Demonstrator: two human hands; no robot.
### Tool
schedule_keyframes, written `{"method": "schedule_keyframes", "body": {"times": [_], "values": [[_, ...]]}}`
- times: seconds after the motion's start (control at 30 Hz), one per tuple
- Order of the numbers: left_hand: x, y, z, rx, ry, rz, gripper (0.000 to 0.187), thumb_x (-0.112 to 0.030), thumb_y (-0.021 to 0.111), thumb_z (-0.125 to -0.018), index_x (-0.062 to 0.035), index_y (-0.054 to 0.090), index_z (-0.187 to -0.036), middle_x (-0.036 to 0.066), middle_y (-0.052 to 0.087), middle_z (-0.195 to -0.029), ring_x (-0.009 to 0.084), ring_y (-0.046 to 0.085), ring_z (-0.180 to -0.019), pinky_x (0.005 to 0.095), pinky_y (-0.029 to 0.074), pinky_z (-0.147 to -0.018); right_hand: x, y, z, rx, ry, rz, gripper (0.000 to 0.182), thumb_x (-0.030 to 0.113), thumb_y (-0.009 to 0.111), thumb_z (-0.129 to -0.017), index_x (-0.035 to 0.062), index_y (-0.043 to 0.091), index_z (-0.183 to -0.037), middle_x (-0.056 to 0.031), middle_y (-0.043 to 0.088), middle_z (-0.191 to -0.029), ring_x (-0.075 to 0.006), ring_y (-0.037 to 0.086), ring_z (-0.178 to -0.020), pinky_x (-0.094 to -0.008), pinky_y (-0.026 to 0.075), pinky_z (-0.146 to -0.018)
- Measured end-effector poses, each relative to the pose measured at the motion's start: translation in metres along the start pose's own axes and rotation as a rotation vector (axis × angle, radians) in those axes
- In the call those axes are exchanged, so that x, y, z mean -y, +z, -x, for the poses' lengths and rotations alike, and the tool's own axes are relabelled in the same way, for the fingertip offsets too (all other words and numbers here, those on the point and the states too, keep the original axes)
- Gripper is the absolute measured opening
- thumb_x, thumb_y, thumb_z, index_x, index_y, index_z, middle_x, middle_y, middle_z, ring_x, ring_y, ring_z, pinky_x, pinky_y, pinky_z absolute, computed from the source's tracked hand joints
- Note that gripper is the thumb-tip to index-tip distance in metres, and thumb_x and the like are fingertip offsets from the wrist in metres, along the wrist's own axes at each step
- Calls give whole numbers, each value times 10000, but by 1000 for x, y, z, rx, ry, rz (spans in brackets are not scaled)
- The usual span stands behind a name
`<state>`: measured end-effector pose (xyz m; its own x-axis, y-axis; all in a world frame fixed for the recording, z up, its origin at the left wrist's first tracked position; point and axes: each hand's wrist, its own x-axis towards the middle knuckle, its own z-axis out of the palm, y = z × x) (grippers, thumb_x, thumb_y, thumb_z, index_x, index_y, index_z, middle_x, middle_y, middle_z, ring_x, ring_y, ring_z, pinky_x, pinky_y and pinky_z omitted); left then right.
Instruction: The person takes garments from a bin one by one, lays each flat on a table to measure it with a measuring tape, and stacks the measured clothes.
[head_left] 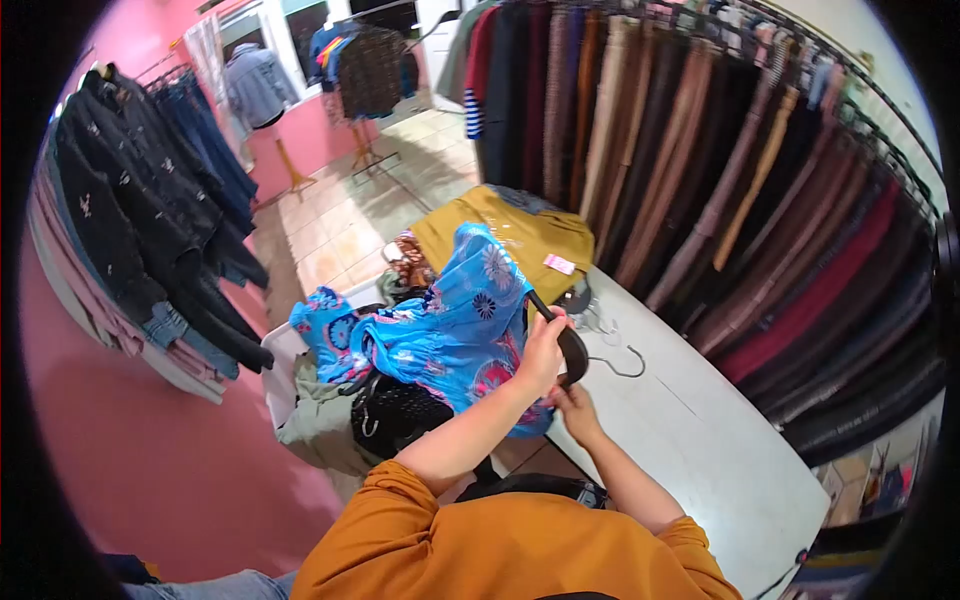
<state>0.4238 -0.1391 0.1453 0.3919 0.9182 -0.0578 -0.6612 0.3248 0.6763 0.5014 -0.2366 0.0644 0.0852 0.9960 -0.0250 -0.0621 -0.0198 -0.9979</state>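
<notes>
On the left wall, dark jackets (140, 200) hang in a row, well apart from the work. Next comes a heap of clothes (350, 410) on the near end of the white table (720, 440), and over this heap lies the blue flowered garment (450, 320), lifted at its top.

It seems lifted because the person is putting a black hanger (568, 345) into it. The left hand (543, 352) is closed around the hanger and the cloth near the neck, and this keeps the garment above the heap. The right hand (576, 405) is just below, and its fingers pinch the lower edge of the hanger or the cloth there; which of the two I cannot tell.

The long axis of the hanger runs slantwise, from the upper left inside the garment down to the right, toward the person. A loose metal hook (620, 365) lies on the table just beside the hands. Behind is a mustard garment (520, 235), and on the right a rail of trousers (760, 200).
</notes>
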Motion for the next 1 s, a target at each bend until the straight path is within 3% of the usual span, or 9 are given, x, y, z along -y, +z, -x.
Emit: {"method": "schedule_keyframes", "body": {"times": [0.17, 0.3, 0.43, 0.47, 0.5, 0.6, 0.73, 0.8, 1.0], "values": [[9, 48, 61, 420, -190, -423, 242, -198, 521, -920, -53, 487, -1111, 90, 565, -1041, 184, 565, -965, 343, 435, -883, 43, -120, 108, -446, -158, 182, 163, 132, 457, -936, 54, 537, -1053, 34, 450, -725, -66, 417, -606, -225, 379, -561], [19, -2, 72, 233, 759, -1526, 687, -195, 726, -653, -20, 428, -1247, 194, 479, -1229, 344, 446, -1178, 398, 353, -1005, 78, -193, 218, -758, -220, 57, 216, 174, 481, -937, 76, 545, -1120, 68, 393, -706, -19, 350, -581, -171, 295, -517], [38, -98, 89, 308, 238, -2055, 850, -298, 730, -590, -101, 386, -1341, 166, 431, -1344, 388, 352, -1277, 565, 218, -1054, 102, -237, 313, -987, -249, 165, 271, 155, 490, -931, 75, 534, -1186, 79, 389, -703, -7, 326, -562, -168, 244, -484], [49, -118, 83, 459, -404, -2138, 892, -382, 713, -603, -121, 359, -1379, 186, 452, -1335, 386, 372, -1273, 627, 172, -1043, 113, -238, 331, -1065, -224, 184, 271, 149, 491, -928, 72, 538, -1184, 81, 388, -705, -4, 322, -570, -168, 241, -491], [75, -173, 84, 542, -525, -2032, 867, -444, 690, -625, -148, 375, -1377, 186, 462, -1336, 356, 395, -1271, 640, 166, -1041, 122, -238, 346, -1144, -201, 200, 271, 143, 493, -925, 69, 541, -1181, 82, 387, -706, -2, 318, -577, -168, 237, -498], [139, -234, 110, 714, -360, -2052, 666, -432, 675, -683, -115, 531, -1251, 167, 565, -1230, 328, 584, -1063, 433, 405, -953, 118, -249, 379, -1225, -249, 277, 271, 117, 492, -914, 65, 555, -1173, 76, 398, -718, -5, 316, -614, -168, 243, -536], [124, -93, 179, 888, -1032, -1320, 503, -391, 598, -825, -26, 589, -1171, 127, 630, -1101, 206, 584, -1001, 350, 445, -856, 123, -238, 396, -1311, -203, 465, 294, 45, 500, -871, 33, 568, -1157, 40, 508, -818, -59, 410, -739, -213, 345, -680], [192, -155, 197, 866, -1248, -1172, 573, -432, 552, -891, -8, 499, -1271, 86, 579, -1171, 184, 512, -1078, 319, 378, -947, 132, -233, 399, -1337, -232, 516, 259, 56, 511, -881, 33, 570, -1132, 54, 482, -764, -45, 383, -681, -204, 315, -616], [259, -124, 222, 866, -1024, -1040, 469, -401, 544, -909, -18, 588, -1176, 60, 628, -1061, 156, 557, -946, 326, 432, -861, 173, -233, 432, -1325, -302, 620, 229, 76, 552, -893, 20, 555, -1115, 44, 478, -703, -47, 402, -625, -198, 329, -574]]}}
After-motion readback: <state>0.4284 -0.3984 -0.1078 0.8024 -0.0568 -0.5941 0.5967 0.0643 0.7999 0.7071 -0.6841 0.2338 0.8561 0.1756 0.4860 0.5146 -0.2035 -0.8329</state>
